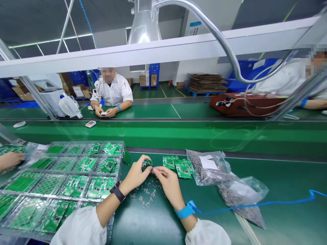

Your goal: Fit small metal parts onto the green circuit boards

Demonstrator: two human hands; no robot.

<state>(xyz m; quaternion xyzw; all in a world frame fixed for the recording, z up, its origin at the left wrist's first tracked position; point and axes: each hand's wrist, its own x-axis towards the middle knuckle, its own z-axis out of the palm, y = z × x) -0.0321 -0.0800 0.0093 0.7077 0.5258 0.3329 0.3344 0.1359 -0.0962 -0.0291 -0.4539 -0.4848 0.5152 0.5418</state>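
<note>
My left hand (136,174) grips a small green circuit board (146,164), held tilted above the bench. My right hand (169,185) meets it at the board's lower edge, thumb and forefinger pinched together. What sits in that pinch, if anything, is too small to make out. Below both hands lies a scatter of tiny metal parts (146,196) on the green bench top. Just right of my fingers rest several loose circuit boards (182,167), partly overlapping. A dark band is on my left wrist, and a blue strap (185,211) circles the right one.
On the left, a clear compartment tray (88,173) holds many green boards. Two plastic bags of small parts (209,168) (242,199) lie right. A blue cord (255,205) trails rightward from my strap. Across the belt (163,134) sits a co-worker (112,92); another person's hand (11,160) shows far left.
</note>
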